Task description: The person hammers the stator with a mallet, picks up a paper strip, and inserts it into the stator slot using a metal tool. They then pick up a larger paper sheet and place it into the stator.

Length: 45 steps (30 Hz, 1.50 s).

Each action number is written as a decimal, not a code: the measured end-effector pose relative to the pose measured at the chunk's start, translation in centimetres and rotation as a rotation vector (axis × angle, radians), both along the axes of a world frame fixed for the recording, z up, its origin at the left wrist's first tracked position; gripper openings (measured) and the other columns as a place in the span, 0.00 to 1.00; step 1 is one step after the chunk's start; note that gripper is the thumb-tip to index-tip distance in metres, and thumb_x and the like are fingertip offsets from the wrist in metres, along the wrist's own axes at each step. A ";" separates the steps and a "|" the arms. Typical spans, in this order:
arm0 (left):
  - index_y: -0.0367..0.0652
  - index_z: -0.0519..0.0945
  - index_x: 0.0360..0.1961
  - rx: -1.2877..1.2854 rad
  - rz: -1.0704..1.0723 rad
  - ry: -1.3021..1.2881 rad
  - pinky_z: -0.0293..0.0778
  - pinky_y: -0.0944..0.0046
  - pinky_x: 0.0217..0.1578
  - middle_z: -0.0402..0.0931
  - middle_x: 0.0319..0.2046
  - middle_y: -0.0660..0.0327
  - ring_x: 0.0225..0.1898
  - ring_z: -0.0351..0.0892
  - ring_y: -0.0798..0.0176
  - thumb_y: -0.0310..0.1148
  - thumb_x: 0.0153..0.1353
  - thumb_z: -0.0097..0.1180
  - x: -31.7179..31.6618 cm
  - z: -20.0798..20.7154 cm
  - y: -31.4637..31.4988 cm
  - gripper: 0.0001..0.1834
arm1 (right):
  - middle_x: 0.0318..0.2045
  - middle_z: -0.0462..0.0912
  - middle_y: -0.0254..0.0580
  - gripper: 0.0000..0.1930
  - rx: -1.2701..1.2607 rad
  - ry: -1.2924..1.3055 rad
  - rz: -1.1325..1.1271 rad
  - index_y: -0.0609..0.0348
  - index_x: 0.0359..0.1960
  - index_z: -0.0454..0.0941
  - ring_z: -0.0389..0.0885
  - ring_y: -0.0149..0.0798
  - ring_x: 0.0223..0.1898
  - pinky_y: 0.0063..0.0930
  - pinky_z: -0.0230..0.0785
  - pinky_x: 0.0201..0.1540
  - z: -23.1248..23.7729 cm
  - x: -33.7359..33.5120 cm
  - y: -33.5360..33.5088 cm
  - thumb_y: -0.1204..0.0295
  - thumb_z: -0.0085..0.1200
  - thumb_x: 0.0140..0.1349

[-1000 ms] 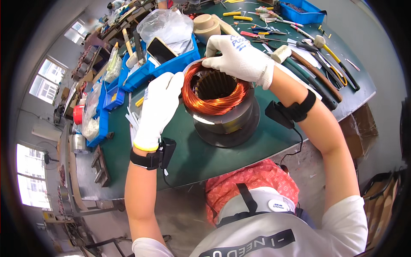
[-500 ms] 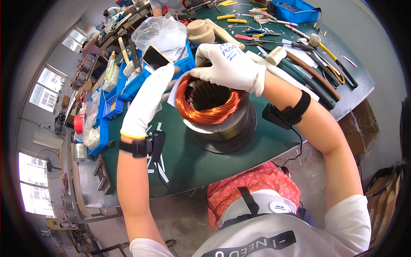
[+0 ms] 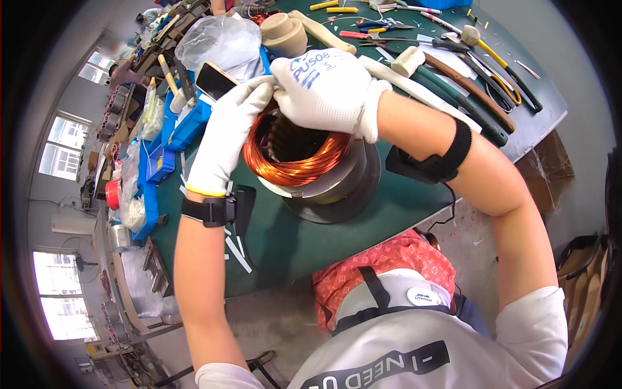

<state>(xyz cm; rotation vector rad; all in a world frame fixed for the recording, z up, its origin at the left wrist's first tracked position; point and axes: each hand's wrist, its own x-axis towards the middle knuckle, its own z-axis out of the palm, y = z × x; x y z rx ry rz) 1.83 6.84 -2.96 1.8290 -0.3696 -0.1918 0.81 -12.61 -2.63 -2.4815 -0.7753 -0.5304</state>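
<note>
A motor stator with a thick ring of copper wire (image 3: 295, 172) stands on the green workbench (image 3: 382, 207), its slotted bore facing up and tilted away. Its grey metal body (image 3: 330, 178) rests on a round dark base (image 3: 337, 212). My left hand (image 3: 236, 123), in a white glove, reaches the far left side of the winding with its fingers closed together. Over the far rim, my right hand (image 3: 324, 94), also gloved, has its fingers curled in beside the left fingertips. Whatever lies between the fingers is hidden from view.
A phone (image 3: 216, 81) leans by the blue bins (image 3: 189, 128) on the left. Beyond the stator are a clear plastic bag (image 3: 220, 48) and a beige stepped block (image 3: 283, 35). Mallets (image 3: 409, 61), pliers (image 3: 385, 26) and handled tools lie to the right. Paper strips (image 3: 238, 254) lie near my left wrist.
My right hand has moved left and its fingers have come together with my left fingertips. The white sheet at the coil's left edge no longer shows. The whole view has shifted slightly.
</note>
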 end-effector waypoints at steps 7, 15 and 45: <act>0.40 0.79 0.39 0.662 -0.047 -0.045 0.70 0.76 0.26 0.75 0.26 0.69 0.23 0.72 0.78 0.36 0.67 0.52 -1.3 6.1 0.4 0.11 | 0.33 0.85 0.36 0.13 0.214 0.317 0.493 0.58 0.48 0.82 0.81 0.28 0.30 0.23 0.74 0.37 -0.3 3.7 -1.1 0.70 0.52 0.65; 0.35 0.79 0.37 0.635 0.031 -0.055 0.71 0.73 0.21 0.76 0.24 0.65 0.21 0.73 0.75 0.31 0.66 0.51 -2.0 5.1 -0.2 0.10 | 0.33 0.86 0.38 0.12 0.356 0.395 0.404 0.60 0.42 0.84 0.81 0.28 0.27 0.21 0.75 0.36 -1.5 3.6 0.4 0.72 0.48 0.64; 0.33 0.74 0.44 0.425 0.157 -0.176 0.74 0.68 0.32 0.79 0.31 0.58 0.29 0.77 0.69 0.28 0.52 0.64 -3.3 0.7 -0.7 0.19 | 0.37 0.82 0.38 0.20 0.656 0.588 0.177 0.60 0.48 0.81 0.79 0.26 0.37 0.27 0.75 0.39 -3.1 4.9 -5.3 0.56 0.52 0.66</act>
